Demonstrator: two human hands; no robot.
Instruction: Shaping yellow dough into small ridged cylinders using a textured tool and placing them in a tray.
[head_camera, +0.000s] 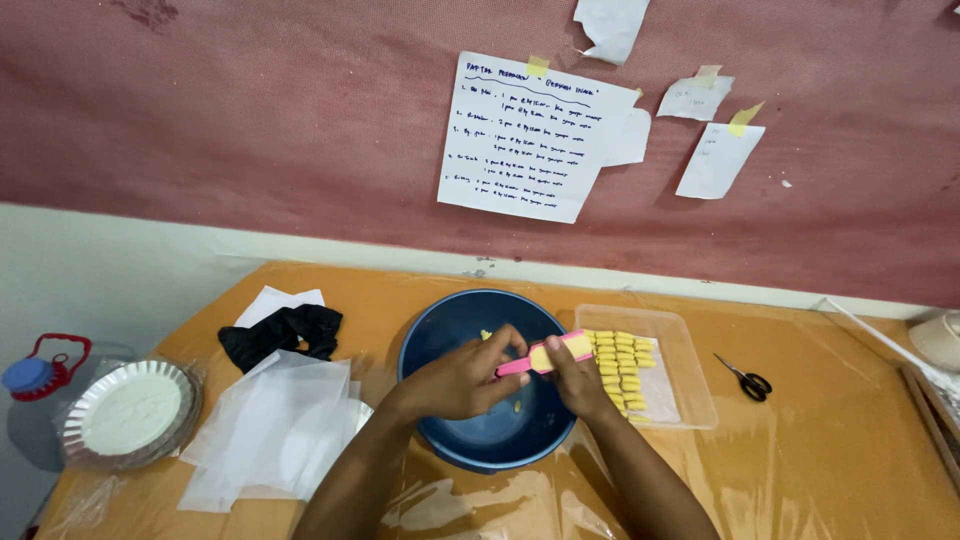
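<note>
Hands (520, 375) over plastic-covered orange table (830, 450); pink wall (250, 110)

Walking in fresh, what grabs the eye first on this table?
At centre, the left hand and right hand meet over a blue bowl, working a pink tool loaded with yellow dough. Just right, a clear tray holds rows of small yellow pieces.

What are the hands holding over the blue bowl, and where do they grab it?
Both hands, left and right, hold a small pink plastic tool with yellow dough: left grips its lower end, right its middle.
</note>
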